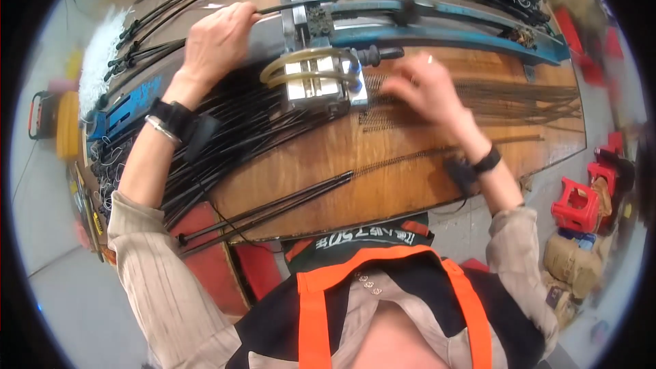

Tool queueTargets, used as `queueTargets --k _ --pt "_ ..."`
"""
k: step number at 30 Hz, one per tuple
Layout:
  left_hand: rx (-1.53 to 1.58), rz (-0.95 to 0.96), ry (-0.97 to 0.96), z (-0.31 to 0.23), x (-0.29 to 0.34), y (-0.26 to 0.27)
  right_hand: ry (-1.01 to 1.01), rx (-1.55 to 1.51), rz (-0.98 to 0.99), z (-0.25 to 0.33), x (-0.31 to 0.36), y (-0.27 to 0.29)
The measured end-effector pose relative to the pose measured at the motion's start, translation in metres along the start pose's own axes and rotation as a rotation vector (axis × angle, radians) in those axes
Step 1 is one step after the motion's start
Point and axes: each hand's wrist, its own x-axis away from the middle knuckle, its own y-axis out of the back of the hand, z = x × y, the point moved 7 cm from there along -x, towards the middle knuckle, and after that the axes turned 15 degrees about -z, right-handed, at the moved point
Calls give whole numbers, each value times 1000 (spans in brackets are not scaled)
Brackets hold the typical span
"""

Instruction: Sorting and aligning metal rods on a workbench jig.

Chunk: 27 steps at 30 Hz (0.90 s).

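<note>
- Black rod (294,5), slim and long, runs sideways across the top of the clamping fixture (311,92), its left end in the person's grip.
- Left hand (217,39): fingers closed round that end, the back of the hand upward, left of the fixture.
- Right hand (425,89): blurred, fingers curled, over the near side of the springs — whether it grips anything, I cannot tell. The two hands are well apart, with the fixture between them.
- Bright metal blocks sit on the fixture, and a yellowish translucent hose (273,72) loops round them; a black handle (386,53) sticks out to the right, just beyond the right hand's fingertips.
- Blue steel rail (451,35) stretches from behind the fixture toward the far right.
- Thin coiled springs (506,99) lie side by side on the wooden desk (410,184), right of the fixture.
- Dark rods (239,113) lie heaped under and beside the left forearm.
- Nearer the person, two black tubes (273,206) lie slantwise — a single long spring (410,156) reaches right from near their upper ends.
- Red plastic stool (575,203) on the floor, right of the desk.
</note>
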Motion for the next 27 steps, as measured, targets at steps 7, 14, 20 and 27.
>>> queueTargets --k 7,14,20,27 --pt "-372 -177 -90 -1 41 54 686 409 -43 60 58 -79" --pt "132 197 287 -162 112 75 785 130 -262 72 67 -36" --pt "165 234 238 -155 62 98 558 96 -294 17 67 30" --pt "171 301 38 -174 0 101 590 -76 -497 74 60 48"
